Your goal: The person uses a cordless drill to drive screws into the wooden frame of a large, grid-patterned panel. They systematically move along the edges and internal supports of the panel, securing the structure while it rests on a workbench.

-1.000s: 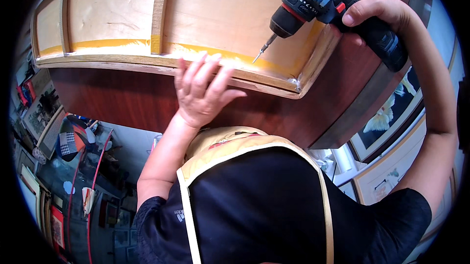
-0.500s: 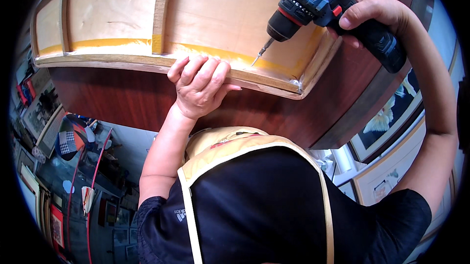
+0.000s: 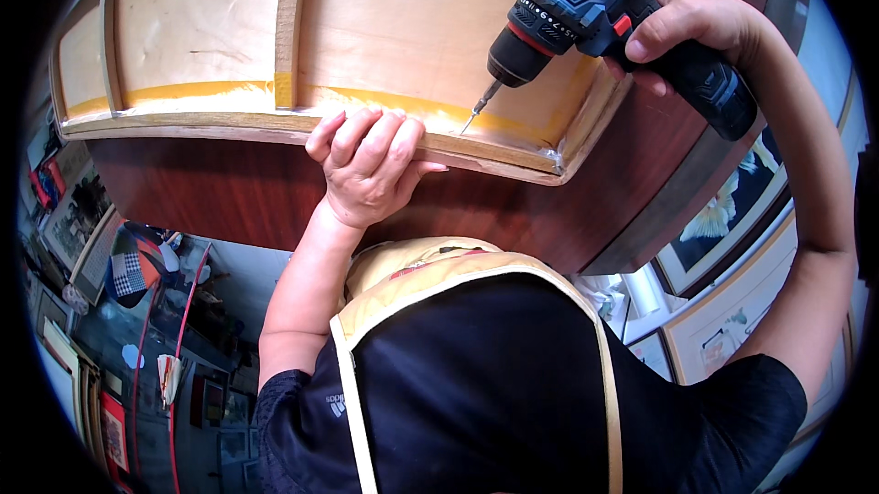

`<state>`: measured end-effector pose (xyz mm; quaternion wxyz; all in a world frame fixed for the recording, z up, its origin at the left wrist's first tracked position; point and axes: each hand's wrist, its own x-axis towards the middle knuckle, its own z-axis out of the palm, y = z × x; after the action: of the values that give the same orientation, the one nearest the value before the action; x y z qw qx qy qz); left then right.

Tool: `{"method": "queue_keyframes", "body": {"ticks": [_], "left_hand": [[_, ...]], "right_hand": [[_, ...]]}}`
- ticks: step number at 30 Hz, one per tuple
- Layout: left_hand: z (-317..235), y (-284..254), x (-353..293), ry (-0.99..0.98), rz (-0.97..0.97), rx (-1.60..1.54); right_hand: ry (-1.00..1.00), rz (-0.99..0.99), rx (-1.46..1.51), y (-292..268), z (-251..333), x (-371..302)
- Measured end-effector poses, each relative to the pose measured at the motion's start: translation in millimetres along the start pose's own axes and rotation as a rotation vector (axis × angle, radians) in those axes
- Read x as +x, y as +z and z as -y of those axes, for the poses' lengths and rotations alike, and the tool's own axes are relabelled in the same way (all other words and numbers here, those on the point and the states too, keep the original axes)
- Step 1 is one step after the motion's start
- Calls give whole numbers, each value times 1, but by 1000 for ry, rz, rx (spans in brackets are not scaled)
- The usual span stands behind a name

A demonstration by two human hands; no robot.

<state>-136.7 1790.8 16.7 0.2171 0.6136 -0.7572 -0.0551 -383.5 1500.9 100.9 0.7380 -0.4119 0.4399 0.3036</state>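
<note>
My right hand (image 3: 682,32) is closed round the grip of a blue and black cordless drill (image 3: 577,9). Its slim bit (image 3: 478,108) slants down and left, the tip at the inner side of the frame's near rail. A large wooden frame (image 3: 229,121) lies with its pale panel (image 3: 394,27) and cross strips facing up, and yellow tape runs along the panel's near edge. My left hand (image 3: 368,164) has its fingers curled over the near rail, left of the bit, with the thumb along the outer side. Whether the tip touches wood or a screw is too small to tell.
The frame rests on a dark red-brown wooden table (image 3: 211,184), sticking out at its near corner. Framed pictures (image 3: 723,210) stand close on the right. At the lower left are a patterned cap (image 3: 134,263), thin red rods (image 3: 188,311) and more stacked frames (image 3: 78,375).
The drill has shifted a little left, and its bit tip sits slightly lower. In the picture, the frame has also slid slightly left. Both hands keep their holds.
</note>
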Motion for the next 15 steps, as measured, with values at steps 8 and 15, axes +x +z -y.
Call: {"method": "queue_keyframes", "body": {"ticks": [8, 15], "left_hand": [[1, 2, 0, 15, -13, -6], [2, 0, -1, 26, -3, 9]], "right_hand": [[19, -25, -129, 5, -7, -1], [76, -10, -171, 9, 7, -1]]}}
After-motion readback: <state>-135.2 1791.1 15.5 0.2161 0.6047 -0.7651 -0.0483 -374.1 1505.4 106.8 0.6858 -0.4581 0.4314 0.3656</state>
